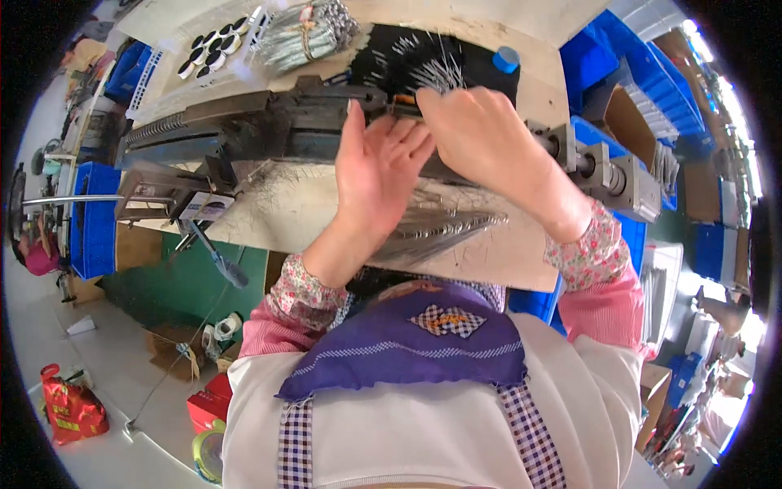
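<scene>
- Right at centre now: bare left hand palm up, thumb raised, fingers loosely bent; grip relaxed and open, with nothing visible in it.
- Just above and right: bare right hand knuckles up, fingers curled under, fingertips hidden; impossible to tell how tight that grip is, or what it may hold.
- Behind both hands: long, dark metal machine running from centre left towards the right of the frame.
- Top centre, close past the right hand: thin silver metal pins strewn over a flat black mat.
- Below the hands, lower centre: loose heap of fine grey metal wires on the pale wooden surface.
- By the look of it, mid-step: close two-handed work at the machine's middle, perhaps with a small piece.
- Calling for next, as judged: precise fingertip control on the right, a steady palm on the left, care around sharp ends.
</scene>
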The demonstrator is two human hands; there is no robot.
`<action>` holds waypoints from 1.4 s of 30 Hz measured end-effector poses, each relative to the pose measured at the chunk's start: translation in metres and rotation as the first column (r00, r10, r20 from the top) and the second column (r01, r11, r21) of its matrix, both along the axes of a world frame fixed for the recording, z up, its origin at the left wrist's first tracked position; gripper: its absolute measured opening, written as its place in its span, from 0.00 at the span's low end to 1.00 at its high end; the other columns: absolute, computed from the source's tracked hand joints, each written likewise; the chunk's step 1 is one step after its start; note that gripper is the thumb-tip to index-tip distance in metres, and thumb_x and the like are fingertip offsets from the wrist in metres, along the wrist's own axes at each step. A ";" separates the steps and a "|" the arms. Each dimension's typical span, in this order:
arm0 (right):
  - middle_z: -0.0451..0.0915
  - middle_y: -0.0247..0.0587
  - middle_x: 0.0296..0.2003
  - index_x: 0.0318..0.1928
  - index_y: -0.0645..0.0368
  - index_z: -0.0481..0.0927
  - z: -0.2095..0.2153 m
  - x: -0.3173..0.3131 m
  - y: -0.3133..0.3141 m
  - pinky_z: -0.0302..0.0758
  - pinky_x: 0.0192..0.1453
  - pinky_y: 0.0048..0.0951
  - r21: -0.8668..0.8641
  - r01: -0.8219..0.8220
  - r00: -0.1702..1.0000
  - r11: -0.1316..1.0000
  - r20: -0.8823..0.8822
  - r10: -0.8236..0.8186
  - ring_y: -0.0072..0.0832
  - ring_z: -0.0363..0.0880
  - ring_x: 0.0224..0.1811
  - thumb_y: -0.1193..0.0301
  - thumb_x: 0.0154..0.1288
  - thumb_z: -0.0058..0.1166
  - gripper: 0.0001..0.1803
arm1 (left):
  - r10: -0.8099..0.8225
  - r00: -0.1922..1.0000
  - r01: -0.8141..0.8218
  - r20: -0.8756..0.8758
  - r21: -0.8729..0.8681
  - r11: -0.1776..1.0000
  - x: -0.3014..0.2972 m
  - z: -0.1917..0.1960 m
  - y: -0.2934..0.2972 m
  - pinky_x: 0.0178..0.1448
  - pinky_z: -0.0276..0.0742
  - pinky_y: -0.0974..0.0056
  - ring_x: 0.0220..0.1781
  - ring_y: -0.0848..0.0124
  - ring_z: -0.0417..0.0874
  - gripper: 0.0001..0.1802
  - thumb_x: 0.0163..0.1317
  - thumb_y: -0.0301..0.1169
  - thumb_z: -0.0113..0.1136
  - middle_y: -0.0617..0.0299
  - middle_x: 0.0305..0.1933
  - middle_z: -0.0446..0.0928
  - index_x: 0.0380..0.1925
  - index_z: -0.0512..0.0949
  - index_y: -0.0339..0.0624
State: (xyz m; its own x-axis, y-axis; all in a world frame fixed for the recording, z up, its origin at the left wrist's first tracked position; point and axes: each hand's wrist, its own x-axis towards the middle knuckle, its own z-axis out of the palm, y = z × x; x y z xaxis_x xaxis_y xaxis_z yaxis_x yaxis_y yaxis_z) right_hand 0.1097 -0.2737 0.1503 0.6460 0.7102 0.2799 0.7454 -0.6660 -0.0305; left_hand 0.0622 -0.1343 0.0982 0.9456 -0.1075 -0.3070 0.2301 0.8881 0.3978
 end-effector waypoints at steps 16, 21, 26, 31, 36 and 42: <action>0.81 0.50 0.27 0.39 0.59 0.72 -0.145 -0.075 -0.045 0.80 0.31 0.44 -0.113 0.308 0.849 0.945 -0.415 -0.327 0.47 0.83 0.30 0.72 0.58 0.50 0.08 | -0.099 0.991 0.124 -0.093 0.325 0.938 -0.021 -0.041 -0.049 0.72 0.55 0.58 0.68 0.62 0.65 0.26 0.67 0.43 0.56 0.58 0.62 0.68 0.59 0.68 0.39; 0.81 0.49 0.25 0.36 0.57 0.72 -0.146 -0.069 -0.049 0.78 0.28 0.44 0.137 0.314 0.898 0.939 -0.364 -0.247 0.48 0.82 0.26 0.68 0.62 0.52 0.07 | -0.432 0.724 0.020 0.537 0.610 0.792 -0.096 -0.026 0.043 0.75 0.48 0.48 0.74 0.47 0.54 0.35 0.65 0.34 0.54 0.41 0.74 0.51 0.69 0.54 0.35; 0.81 0.50 0.27 0.37 0.61 0.75 -0.120 -0.073 -0.062 0.77 0.29 0.38 0.406 0.393 0.847 0.825 -0.508 -0.154 0.43 0.83 0.29 0.67 0.63 0.57 0.10 | 0.226 0.930 0.249 0.289 -0.044 -0.968 -0.133 -0.062 0.158 0.70 0.58 0.44 0.73 0.44 0.56 0.42 0.61 0.34 0.59 0.37 0.71 0.54 0.71 0.49 0.34; 0.79 0.37 0.30 0.41 0.64 0.77 -0.074 -0.071 -0.076 0.72 0.36 0.20 0.604 0.478 0.850 0.638 -0.500 -0.163 0.16 0.74 0.32 0.74 0.64 0.58 0.08 | 0.795 0.606 0.572 -0.017 0.703 -0.422 -0.227 -0.089 0.308 0.63 0.69 0.51 0.60 0.47 0.74 0.46 0.57 0.41 0.60 0.37 0.63 0.68 0.72 0.49 0.45; 0.76 0.33 0.28 0.39 0.64 0.76 -0.045 -0.067 -0.112 0.65 0.28 0.16 0.775 0.557 0.827 0.300 -0.550 -0.113 0.14 0.70 0.26 0.76 0.68 0.52 0.03 | 0.752 0.653 0.534 -0.085 0.756 -0.378 -0.195 -0.083 0.254 0.65 0.67 0.48 0.60 0.45 0.74 0.47 0.59 0.44 0.61 0.40 0.60 0.72 0.72 0.47 0.41; 0.77 0.34 0.27 0.39 0.65 0.77 -0.012 -0.072 -0.086 0.69 0.27 0.19 0.684 0.490 0.812 0.541 -0.583 0.002 0.17 0.73 0.24 0.76 0.68 0.51 0.04 | -0.167 0.881 -0.471 0.442 0.793 -0.387 -0.116 -0.003 0.078 0.77 0.33 0.51 0.78 0.47 0.37 0.51 0.59 0.41 0.63 0.41 0.76 0.40 0.71 0.43 0.33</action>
